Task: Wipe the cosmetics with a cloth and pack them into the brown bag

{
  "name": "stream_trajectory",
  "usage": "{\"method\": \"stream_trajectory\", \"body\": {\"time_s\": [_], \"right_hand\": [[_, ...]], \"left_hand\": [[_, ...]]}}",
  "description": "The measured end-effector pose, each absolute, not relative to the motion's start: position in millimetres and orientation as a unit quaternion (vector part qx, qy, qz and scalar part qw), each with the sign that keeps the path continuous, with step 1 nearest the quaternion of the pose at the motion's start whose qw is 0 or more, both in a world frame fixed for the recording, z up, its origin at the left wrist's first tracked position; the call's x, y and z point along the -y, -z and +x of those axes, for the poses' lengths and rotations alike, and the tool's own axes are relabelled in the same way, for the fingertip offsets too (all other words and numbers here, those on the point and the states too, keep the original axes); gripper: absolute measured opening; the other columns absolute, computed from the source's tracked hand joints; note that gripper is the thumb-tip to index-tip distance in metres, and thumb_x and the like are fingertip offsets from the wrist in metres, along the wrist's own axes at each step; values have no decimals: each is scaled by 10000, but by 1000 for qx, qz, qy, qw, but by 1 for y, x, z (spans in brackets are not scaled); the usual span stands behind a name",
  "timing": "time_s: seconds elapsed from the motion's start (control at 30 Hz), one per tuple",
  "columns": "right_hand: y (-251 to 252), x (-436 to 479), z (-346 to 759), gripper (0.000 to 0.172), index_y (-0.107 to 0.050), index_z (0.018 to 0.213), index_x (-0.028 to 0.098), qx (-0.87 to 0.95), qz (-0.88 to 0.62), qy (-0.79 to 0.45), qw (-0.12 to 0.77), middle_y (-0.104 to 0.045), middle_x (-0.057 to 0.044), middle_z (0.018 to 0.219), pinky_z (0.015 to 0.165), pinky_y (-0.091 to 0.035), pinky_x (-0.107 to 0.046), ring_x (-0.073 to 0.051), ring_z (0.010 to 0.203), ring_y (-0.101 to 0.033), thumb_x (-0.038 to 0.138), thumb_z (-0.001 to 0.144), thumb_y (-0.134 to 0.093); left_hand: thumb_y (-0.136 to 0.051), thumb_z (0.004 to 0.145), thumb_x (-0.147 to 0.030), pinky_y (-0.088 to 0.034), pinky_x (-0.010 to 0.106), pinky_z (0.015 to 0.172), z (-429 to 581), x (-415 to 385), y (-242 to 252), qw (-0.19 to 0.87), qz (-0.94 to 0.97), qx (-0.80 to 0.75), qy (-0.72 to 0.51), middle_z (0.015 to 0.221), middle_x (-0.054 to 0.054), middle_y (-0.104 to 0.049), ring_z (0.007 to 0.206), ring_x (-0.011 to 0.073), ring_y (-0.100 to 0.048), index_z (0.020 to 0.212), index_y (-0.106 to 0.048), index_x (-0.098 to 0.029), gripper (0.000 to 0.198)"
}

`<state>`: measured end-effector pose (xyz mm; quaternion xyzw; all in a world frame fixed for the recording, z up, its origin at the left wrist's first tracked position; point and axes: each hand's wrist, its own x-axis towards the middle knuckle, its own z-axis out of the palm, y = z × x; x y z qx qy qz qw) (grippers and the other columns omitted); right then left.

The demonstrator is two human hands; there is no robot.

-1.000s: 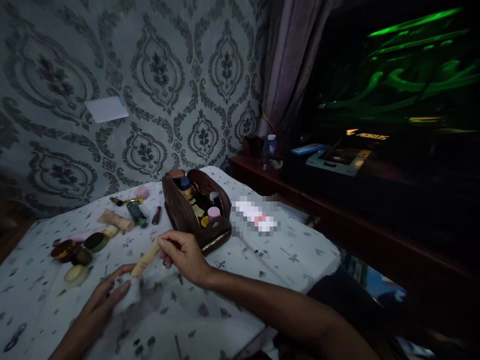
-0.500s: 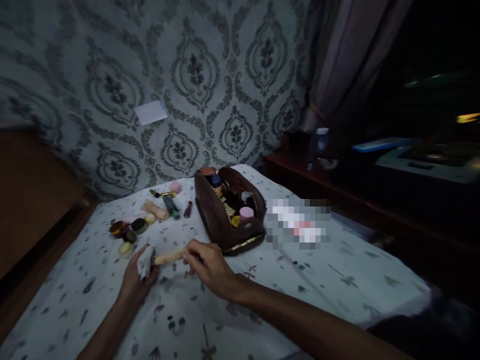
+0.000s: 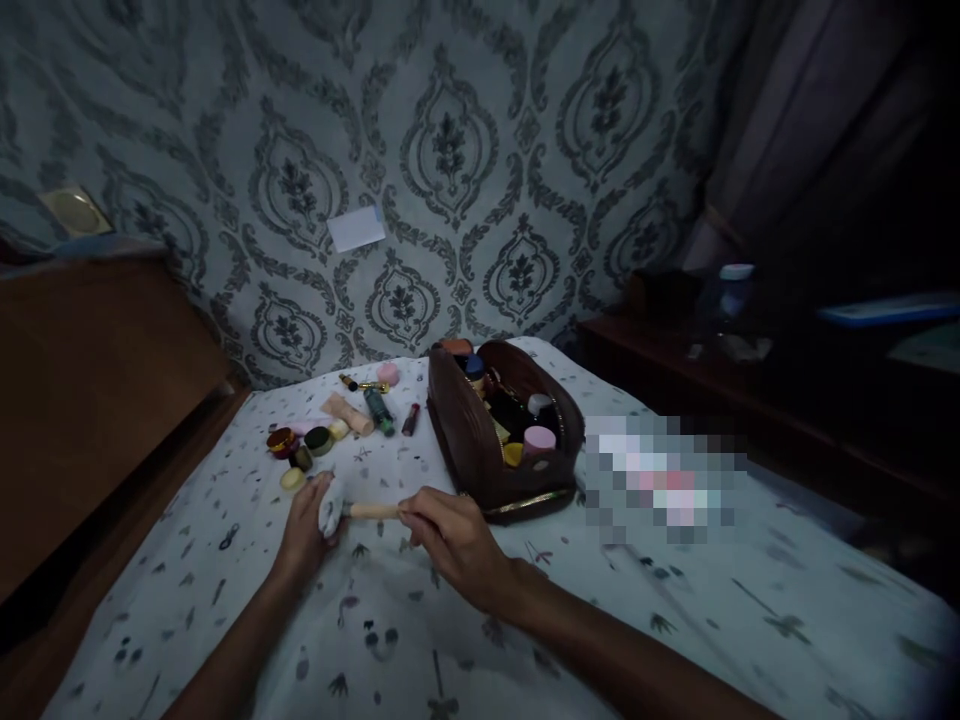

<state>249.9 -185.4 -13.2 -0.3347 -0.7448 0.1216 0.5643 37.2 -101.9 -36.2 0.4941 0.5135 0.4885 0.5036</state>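
Low over the bed sheet, my right hand (image 3: 459, 545) pinches the right end of a tan stick-like handle (image 3: 373, 511), which lies nearly level. The handle's left end meets a crumpled white cloth (image 3: 331, 510), and what is at that end is hidden. Closed around the cloth is my left hand (image 3: 298, 535). Just beyond my right hand stands a brown zip bag (image 3: 472, 465), open at the top. Inside it are a pink-lidded jar (image 3: 538, 440), a yellow item (image 3: 513, 455) and a blue-capped bottle (image 3: 475, 370).
Past my left hand lie a tan tube (image 3: 347, 412), a green bottle (image 3: 379, 410), a dark red small bottle (image 3: 410, 419) and several jars, one dark green (image 3: 319, 440). A wooden board (image 3: 112, 380) rises at left. A dark side table (image 3: 637, 365) borders the bed at right.
The view has swung left, so the bag, the loose cosmetics and both hands appear further right. Each hand keeps its hold, and the handle looks more level.
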Motion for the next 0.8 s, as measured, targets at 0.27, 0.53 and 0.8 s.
{"method": "stream_trajectory", "body": {"time_s": [0.27, 0.53, 0.8], "right_hand": [[-36, 202, 289, 191, -585, 799, 177, 673, -364, -87, 638, -568, 29, 629, 564, -438, -211, -90, 559, -549, 188, 968, -497], [-75, 218, 374, 193, -592, 808, 203, 533, -438, -48, 723, -628, 29, 643, 504, -464, -212, -95, 517, -584, 327, 952, -562], [-74, 190, 423, 276, -577, 752, 181, 522, -471, -24, 711, -604, 29, 629, 521, -432, -210, -87, 514, -547, 386, 936, -573]], "left_hand": [[-431, 926, -452, -511, 367, 784, 13, 95, 34, -10, 831, -505, -235, 1011, 67, -657, 923, 247, -627, 910, -688, -233, 339], [-463, 976, -284, -485, 440, 955, 69, 104, -4, -195, 891, -298, -281, 1262, 148, -615, 1162, 285, -584, 1299, -539, -190, 345], [-563, 934, -178, -296, 503, 1164, 173, 128, -33, -246, 930, -97, -255, 1385, 169, -562, 1415, 292, -378, 1379, -486, -147, 453]]}}
